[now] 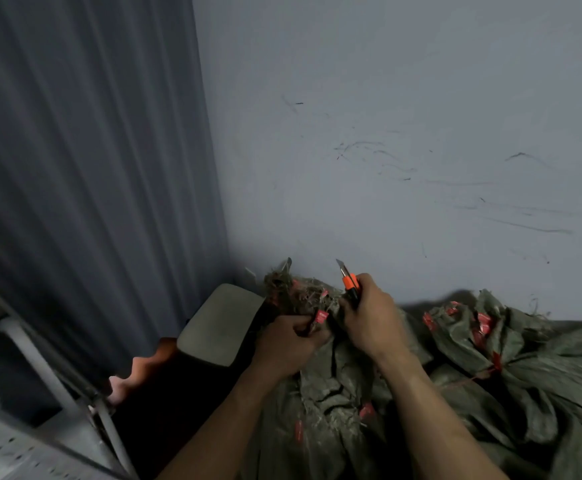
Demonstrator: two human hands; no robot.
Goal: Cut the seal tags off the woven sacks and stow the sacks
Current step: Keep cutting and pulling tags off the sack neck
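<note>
A bunch of grey-green woven sacks is held up by its frayed necks in front of me. My left hand grips the gathered necks just below a red seal tag. My right hand grips an orange utility knife with its blade out and pointing up, right beside the necks. More red tags show among the frayed ends and lower on the sacks.
A second heap of tagged sacks lies to the right against the grey wall. A pale padded seat stands at the left. A metal rack frame and a dark curtain fill the left side.
</note>
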